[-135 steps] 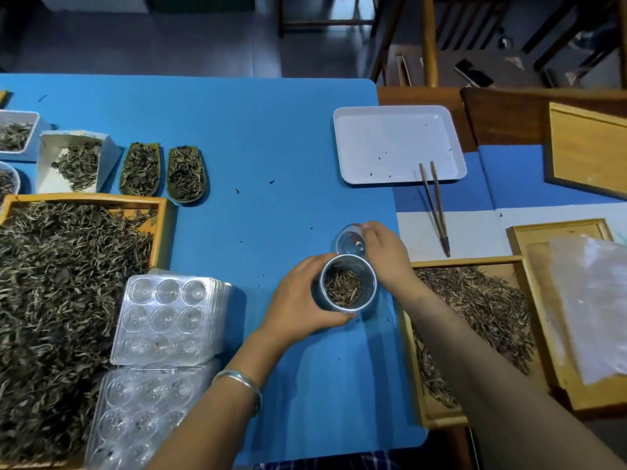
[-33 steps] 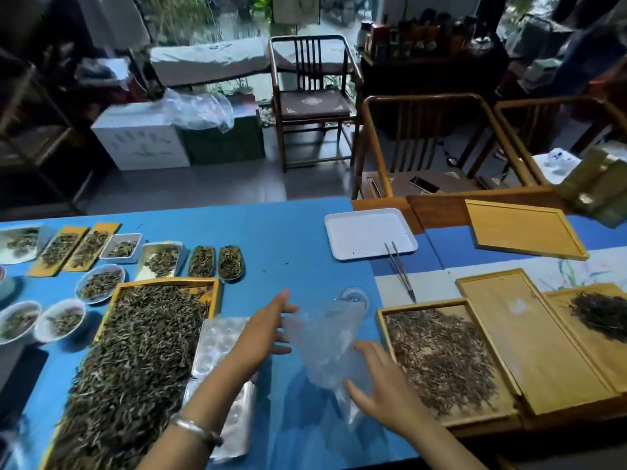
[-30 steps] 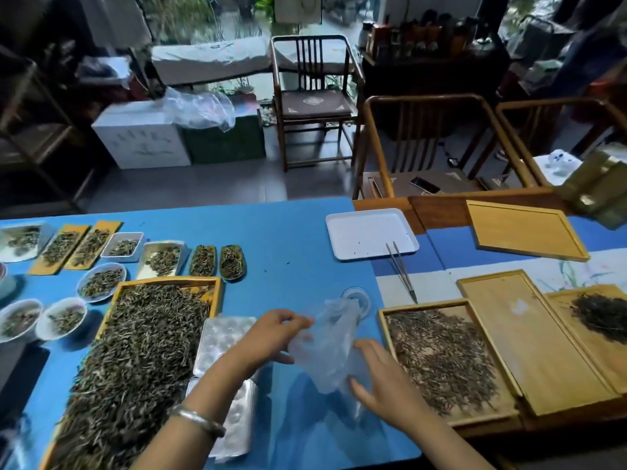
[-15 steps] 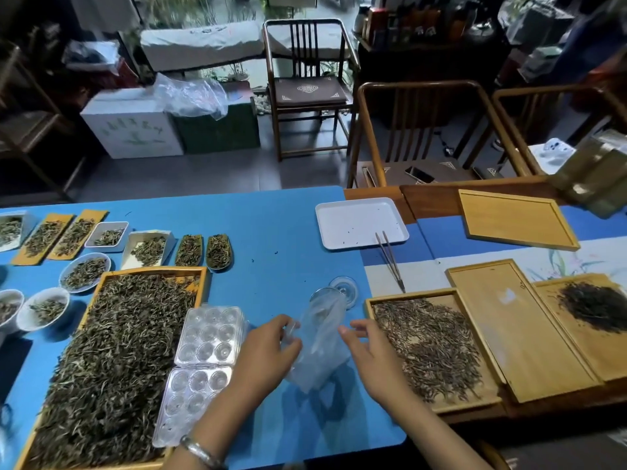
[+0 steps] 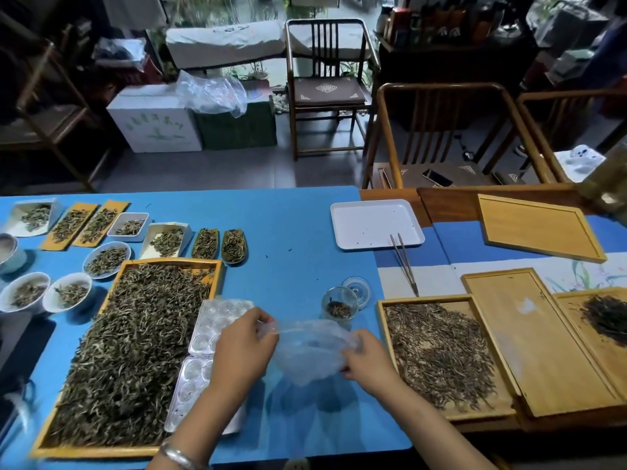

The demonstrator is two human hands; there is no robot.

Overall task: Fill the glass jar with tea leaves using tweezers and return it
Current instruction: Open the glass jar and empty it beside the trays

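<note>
A small glass jar [image 5: 340, 304] stands open on the blue table with some tea leaves at its bottom. Its glass lid [image 5: 357, 287] lies just behind it to the right. The tweezers [image 5: 404, 262] rest on the table beyond, their far ends over the white tray's edge. My left hand [image 5: 245, 349] and my right hand [image 5: 365, 355] each pinch one side of a clear plastic bag [image 5: 310, 351], stretched between them in front of the jar. A wooden tray of thin tea leaves [image 5: 437, 351] lies right of my right hand.
A large wooden tray of curly tea leaves [image 5: 132, 347] fills the left, with clear plastic blister trays [image 5: 210, 354] beside it. Small dishes and scoops of leaves [image 5: 163, 242] line the back left. A white tray [image 5: 375, 223] and wooden lids [image 5: 539, 340] lie right.
My hands left the jar and took up the plastic bag. Over the last second they pulled it wider and lower, uncovering the jar behind it. The camera tilted down a little.
</note>
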